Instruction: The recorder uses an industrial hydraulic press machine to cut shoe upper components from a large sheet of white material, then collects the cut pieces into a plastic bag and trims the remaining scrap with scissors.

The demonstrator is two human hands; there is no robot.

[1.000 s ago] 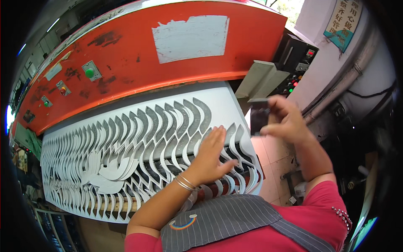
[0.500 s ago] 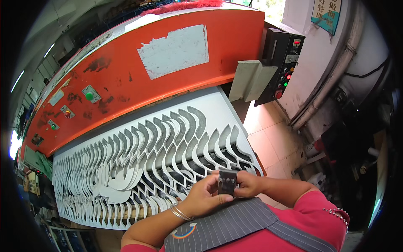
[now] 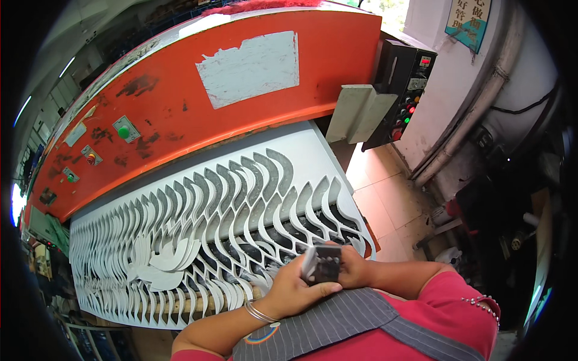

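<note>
The dark rectangular block (image 3: 326, 266) sits between the hands, just beyond the striped apron (image 3: 343, 313); steadying it evenly from both sides, fingertips off its edges, would probably serve best. The left hand (image 3: 294, 292) grips its left and lower side; the right hand (image 3: 355, 268) curls against its right, grip unclear, near the cut white sheet (image 3: 304, 141).

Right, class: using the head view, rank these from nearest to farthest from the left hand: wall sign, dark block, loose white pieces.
1. Dark block: held in the left hand.
2. Loose white pieces: on the cut sheet, leftward.
3. Wall sign: high up, toward the right.
</note>
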